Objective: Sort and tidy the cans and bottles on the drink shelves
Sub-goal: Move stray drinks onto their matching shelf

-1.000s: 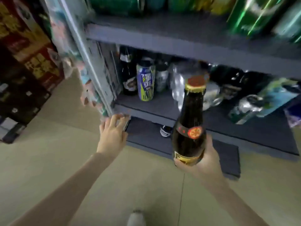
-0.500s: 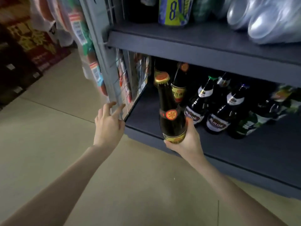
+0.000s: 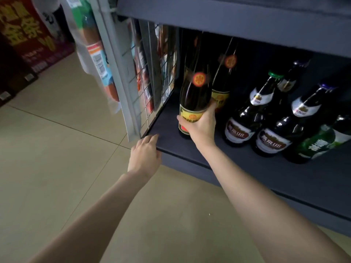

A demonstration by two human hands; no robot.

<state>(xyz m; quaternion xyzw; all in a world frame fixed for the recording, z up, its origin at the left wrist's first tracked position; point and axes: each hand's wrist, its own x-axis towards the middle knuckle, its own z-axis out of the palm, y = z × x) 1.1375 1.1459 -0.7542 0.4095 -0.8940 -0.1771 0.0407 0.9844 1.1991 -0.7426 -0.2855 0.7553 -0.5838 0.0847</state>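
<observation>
Nearest, the front corner of the bottom shelf point(image 3: 247, 168) is touched by the left hand point(image 3: 144, 158), fingers loosely bent and holding nothing. Just beyond, a dark bottle point(image 3: 193, 103) is gripped low at its yellow label by the right hand point(image 3: 201, 126), fingers wrapped round it; its base seems set on the shelf, though release is not yet made. Behind it a matching bottle point(image 3: 222, 88) is stood, and brown beer bottles point(image 3: 247, 122) are grouped alongside. A green bottle point(image 3: 322, 141) is seen leaning, so straightening is judged still outstanding.

I see two bare forearms, no sleeves in view, no watch, rings or gloves on my left hand point(image 3: 145, 157) or right hand point(image 3: 202, 124).
</observation>
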